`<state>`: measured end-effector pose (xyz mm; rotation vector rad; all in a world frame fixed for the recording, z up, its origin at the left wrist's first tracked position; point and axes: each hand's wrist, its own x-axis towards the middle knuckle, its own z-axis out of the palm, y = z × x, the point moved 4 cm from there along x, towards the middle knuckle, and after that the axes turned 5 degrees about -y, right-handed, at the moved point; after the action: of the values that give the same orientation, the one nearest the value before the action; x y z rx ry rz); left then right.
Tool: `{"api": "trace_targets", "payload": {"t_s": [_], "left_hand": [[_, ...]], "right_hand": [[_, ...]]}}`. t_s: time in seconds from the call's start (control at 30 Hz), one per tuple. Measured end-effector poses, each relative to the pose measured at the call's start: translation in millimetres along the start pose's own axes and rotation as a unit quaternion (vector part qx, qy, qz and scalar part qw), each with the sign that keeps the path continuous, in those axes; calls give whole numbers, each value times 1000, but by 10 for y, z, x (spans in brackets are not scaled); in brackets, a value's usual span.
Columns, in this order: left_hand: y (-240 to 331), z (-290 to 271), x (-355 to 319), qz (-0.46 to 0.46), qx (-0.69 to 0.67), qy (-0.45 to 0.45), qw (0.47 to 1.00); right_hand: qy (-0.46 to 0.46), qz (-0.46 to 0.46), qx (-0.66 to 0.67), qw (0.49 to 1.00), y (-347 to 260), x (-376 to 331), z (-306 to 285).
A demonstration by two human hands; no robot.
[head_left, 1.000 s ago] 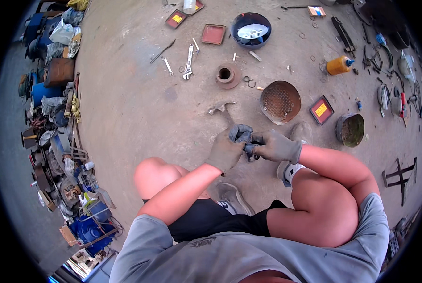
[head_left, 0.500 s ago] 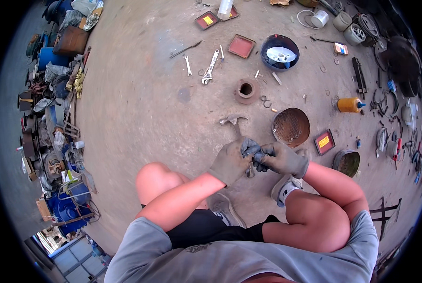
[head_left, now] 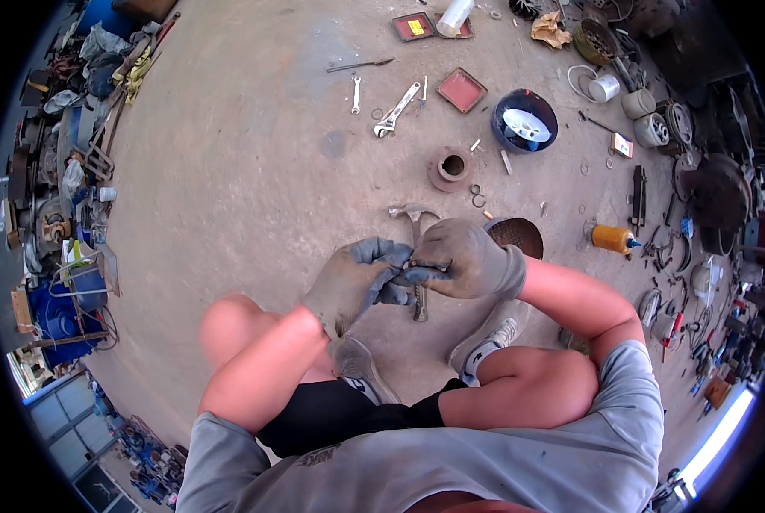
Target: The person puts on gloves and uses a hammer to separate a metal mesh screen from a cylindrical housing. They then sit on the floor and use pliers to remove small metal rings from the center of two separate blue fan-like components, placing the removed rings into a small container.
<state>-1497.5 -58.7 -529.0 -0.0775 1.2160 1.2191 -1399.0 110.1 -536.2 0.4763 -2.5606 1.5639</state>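
Small dark piece (head_left: 411, 265) — details unclear — pinched in the right fingers (head_left: 428, 275).

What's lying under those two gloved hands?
A hammer lies on the floor: its head shows beyond the left hand and right hand, its handle's end below them in the picture. They cover part of the handle and nearby floor.

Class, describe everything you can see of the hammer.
The hammer lies on the floor, its head toward the top of the picture. The dull grey head looks metallic, one end blunt, the other a curved claw. The handle's lower end shows below the gloved left hand and right hand, which hide its middle; whether they touch it is unclear.
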Motion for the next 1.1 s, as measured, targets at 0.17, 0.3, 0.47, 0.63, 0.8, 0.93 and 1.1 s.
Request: {"api": "trace_targets", "payload": {"t_s": [0.17,0.3,0.47,0.63,0.8,0.93,1.1], "left_hand": [[-188,-170,-87,22,-18,78,997],[-207,-202,-144,39,42,157,986],[-128,-19,-44,168,353,132,911],[45,344,-67,207,488,112,840],[175,849,-88,46,173,120,976],[55,1000,-73,21,-76,57,995],[-148,1506,-582,-120,-111,121,979]], "right_hand": [[-59,-16,-79,995,21,169,179],[-68,18,42,997,56,236,339],[-65,226,246,940,215,-115,448],[-45,133,213,967,77,-307,154],[-3,263,430,864,-251,-421,-172],[46,376,361,852,-805,-377,-586],[123,315,61,939,-2028,-501,-1554]]}}
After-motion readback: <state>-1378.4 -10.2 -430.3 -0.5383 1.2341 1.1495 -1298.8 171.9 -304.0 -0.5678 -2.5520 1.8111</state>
